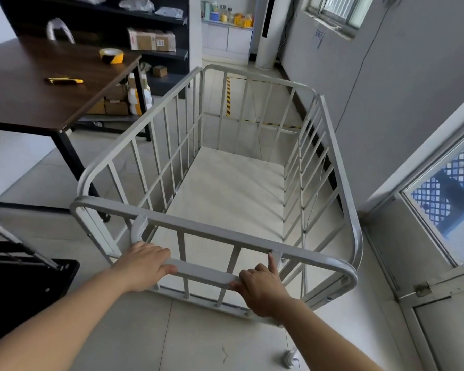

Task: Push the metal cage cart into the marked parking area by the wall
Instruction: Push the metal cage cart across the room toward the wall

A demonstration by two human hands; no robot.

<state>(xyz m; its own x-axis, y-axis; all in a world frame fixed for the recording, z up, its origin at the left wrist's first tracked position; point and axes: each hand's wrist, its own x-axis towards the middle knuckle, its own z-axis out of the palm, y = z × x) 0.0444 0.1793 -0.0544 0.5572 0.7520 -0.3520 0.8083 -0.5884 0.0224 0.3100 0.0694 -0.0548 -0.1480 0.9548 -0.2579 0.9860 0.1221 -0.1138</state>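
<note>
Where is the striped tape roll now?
Head view, upper left: the tape roll lies on the dark table near its far right corner, beyond the yellow tool and left of the cage cart.

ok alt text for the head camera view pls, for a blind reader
A person's left hand and right hand grip the push handle of an empty grey metal cage cart, which points toward yellow-and-black floor tape marking a bay beside the grey wall. A dark wooden table stands left.

To your left you have a dark tabletop (pixel 32 97) carrying a yellow-and-black tape roll (pixel 111 55) and a yellow cutter (pixel 65 81) — well apart. Behind it, black shelving (pixel 172 55) holds a cardboard box (pixel 152 40); a glazed door (pixel 445 199) stands on your right.
</note>
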